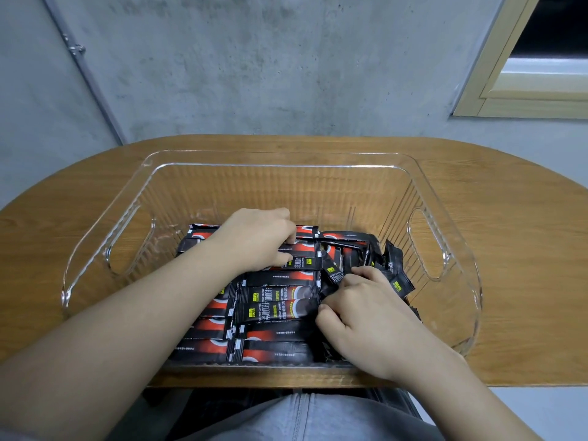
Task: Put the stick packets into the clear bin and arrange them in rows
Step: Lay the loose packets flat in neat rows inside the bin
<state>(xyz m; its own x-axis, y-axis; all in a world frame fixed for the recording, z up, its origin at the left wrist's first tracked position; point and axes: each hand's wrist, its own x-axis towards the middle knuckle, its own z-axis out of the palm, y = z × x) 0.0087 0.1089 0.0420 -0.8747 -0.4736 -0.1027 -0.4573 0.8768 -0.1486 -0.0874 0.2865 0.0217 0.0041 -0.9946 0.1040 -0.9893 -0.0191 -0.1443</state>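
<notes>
The clear bin (105, 237) is sitting on the wooden table (41, 224), both hands reaching down inside it. On the left side of the bin's floor, black-and-red stick packets (276, 308) are lying flat in side-by-side rows. The left hand (254, 240) is resting over the far rows, its fingers curling onto one packet (304, 248) and gripping its edge. Further right, the right hand (362, 310) is pinching the ends of packets at the row's edge — just beyond it, a loose heap (385, 262) of packets is lying jumbled and tilted against the bin's right wall.
</notes>
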